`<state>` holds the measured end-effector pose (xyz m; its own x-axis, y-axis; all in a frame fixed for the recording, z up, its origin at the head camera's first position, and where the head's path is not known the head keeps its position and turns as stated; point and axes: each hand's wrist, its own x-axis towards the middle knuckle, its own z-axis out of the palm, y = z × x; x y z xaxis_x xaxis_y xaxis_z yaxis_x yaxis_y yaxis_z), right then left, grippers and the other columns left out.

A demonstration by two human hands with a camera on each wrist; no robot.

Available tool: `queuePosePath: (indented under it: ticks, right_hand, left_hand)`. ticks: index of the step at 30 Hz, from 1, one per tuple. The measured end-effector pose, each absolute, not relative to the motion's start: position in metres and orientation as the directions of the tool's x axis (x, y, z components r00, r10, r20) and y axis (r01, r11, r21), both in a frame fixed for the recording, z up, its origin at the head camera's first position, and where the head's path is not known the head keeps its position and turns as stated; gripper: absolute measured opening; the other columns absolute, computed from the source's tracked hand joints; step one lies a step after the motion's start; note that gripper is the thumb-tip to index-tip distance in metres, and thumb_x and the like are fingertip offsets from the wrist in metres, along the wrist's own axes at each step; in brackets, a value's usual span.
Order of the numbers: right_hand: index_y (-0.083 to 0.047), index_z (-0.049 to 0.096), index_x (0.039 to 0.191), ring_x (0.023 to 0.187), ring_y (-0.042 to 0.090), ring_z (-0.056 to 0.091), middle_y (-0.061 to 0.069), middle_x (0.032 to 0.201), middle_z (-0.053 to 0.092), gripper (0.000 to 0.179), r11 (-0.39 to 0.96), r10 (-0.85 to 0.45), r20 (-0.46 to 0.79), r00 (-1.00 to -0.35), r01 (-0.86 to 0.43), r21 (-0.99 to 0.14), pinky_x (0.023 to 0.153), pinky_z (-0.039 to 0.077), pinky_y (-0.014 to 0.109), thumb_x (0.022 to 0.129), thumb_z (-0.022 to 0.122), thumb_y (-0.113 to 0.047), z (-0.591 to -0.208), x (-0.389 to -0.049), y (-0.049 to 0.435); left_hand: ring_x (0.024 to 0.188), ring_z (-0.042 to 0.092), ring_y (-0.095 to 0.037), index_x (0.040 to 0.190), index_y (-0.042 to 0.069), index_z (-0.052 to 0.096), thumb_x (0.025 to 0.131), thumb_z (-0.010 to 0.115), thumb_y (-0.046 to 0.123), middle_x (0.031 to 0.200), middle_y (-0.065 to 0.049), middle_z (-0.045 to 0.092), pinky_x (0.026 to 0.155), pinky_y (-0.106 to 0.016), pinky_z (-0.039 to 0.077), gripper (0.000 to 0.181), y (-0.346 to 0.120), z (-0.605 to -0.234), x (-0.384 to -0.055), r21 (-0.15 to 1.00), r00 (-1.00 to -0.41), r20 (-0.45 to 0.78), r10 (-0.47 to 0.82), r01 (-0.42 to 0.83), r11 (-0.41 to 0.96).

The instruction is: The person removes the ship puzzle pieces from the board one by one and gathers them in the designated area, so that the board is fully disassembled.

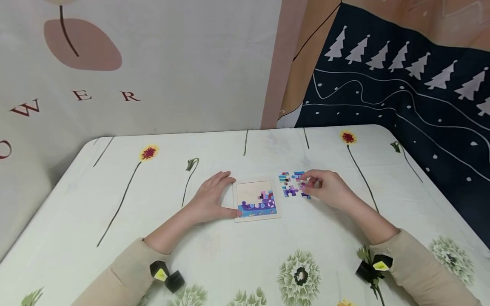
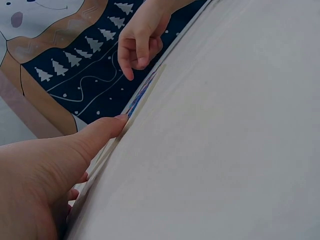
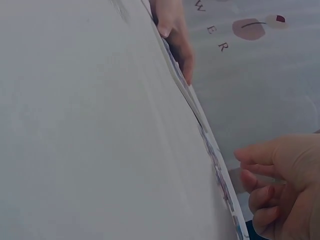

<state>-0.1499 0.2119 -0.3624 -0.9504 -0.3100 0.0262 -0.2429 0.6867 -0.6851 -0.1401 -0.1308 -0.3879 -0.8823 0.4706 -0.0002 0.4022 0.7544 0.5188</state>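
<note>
A square wooden puzzle board (image 1: 252,191) lies on the table, with purple and blue pieces (image 1: 258,207) fitted along its lower part and up its right side. My left hand (image 1: 210,197) spans the board's left edge, its thumb resting on the lower left corner and its other fingers near the upper left corner. To the right of the board lie several loose puzzle pieces (image 1: 291,191). Over the right end of these pieces is my right hand (image 1: 329,189), index finger and thumb apart. In the left wrist view nothing shows between the right hand's fingers (image 2: 142,47).
A white flower-printed cloth (image 1: 229,259) covers the table. Behind it hangs a pale printed curtain (image 1: 191,63), and a dark cloth with white trees (image 1: 383,93) is at the right. Wrist-worn black devices (image 1: 167,276) sit on both sleeves.
</note>
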Motion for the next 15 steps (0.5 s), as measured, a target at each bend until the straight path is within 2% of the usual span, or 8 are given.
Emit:
queuePosePath:
  ticks: [15]
  right_hand:
    - [-0.009, 0.07, 0.11, 0.063, 0.016, 0.047, -0.004, 0.081, 0.06, 0.028, 0.628, -0.407, 0.106, -0.907, -0.362, -0.689, 0.054, 0.039, 0.028, 0.083, 0.075, -0.012, -0.367, -0.142, 0.186]
  left_hand:
    - [0.143, 0.013, -0.029, 0.141, 0.009, 0.043, 0.069, 0.079, 0.051, 0.155, -0.01, 0.025, 0.113, -0.051, 0.012, 0.091, -0.13, -0.388, -0.14, 0.522, -0.884, 0.012, 0.468, 0.405, 0.751]
